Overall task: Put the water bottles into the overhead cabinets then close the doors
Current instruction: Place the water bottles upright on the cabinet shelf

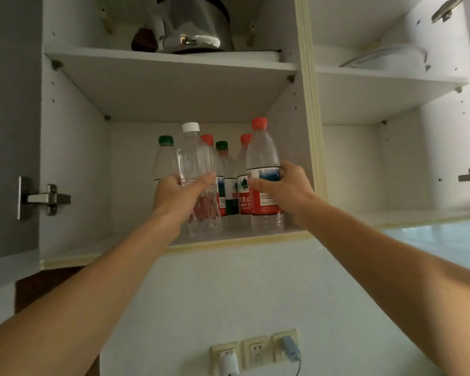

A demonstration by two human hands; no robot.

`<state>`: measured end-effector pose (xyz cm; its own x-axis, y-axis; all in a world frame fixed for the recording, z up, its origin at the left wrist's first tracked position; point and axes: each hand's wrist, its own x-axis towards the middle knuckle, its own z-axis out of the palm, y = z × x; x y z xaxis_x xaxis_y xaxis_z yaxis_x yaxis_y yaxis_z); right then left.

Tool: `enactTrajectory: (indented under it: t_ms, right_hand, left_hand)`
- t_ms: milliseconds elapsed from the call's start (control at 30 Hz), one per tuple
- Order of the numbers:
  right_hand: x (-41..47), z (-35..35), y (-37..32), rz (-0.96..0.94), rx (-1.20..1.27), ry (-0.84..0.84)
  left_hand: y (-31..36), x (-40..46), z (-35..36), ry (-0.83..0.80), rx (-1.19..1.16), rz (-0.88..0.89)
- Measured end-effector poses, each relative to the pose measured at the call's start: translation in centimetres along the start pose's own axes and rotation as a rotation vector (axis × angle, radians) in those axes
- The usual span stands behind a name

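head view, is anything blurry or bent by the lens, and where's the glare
Head view: wide-angle lens bows the cabinet divider and splays the forearms; the kettle on the upper shelf is soft and carries a bright glint; the bottles in the left hand and right hand are fairly sharp.

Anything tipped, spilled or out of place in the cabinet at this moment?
Nothing spilled or damaged. The white-capped bottle in the left hand leans slightly; the red-capped bottle in the right hand stands upright at the shelf's front edge.
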<state>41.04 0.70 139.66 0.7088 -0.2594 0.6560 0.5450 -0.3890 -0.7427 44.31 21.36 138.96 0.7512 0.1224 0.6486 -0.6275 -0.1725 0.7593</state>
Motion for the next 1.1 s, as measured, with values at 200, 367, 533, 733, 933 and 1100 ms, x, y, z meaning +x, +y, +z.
enactTrajectory:
  t_ms: [200, 367, 533, 733, 933, 1100]
  right_hand:
    - [1.4, 0.7, 1.2, 0.001, -0.137, 0.029]
    - [1.7, 1.0, 2.4, -0.043, -0.224, 0.081]
    - [2.1, 1.7, 2.8, -0.051, -0.262, 0.178]
    - [1.9, 3.1, 4.6, -0.042, -0.373, 0.326]
    - [1.7, 4.0, 5.7, -0.05, -0.436, 0.404]
    - [1.8, 3.5, 6.2, -0.083, -0.497, 0.436]
  left_hand:
    - [-1.7, 1.6, -0.2, -0.196, 0.202, 0.117]
    - [-1.9, 2.8, -1.5, -0.321, 0.364, 0.172]
    - [-1.4, 3.9, -1.0, -0.336, 0.416, 0.161]
    - [-2.0, 3.3, 2.0, -0.274, 0.438, 0.223]
    - [-3.1, 3.6, 5.1, -0.163, 0.405, 0.225]
    - [-3.1, 3.9, 5.8, -0.126, 0.444, 0.245]
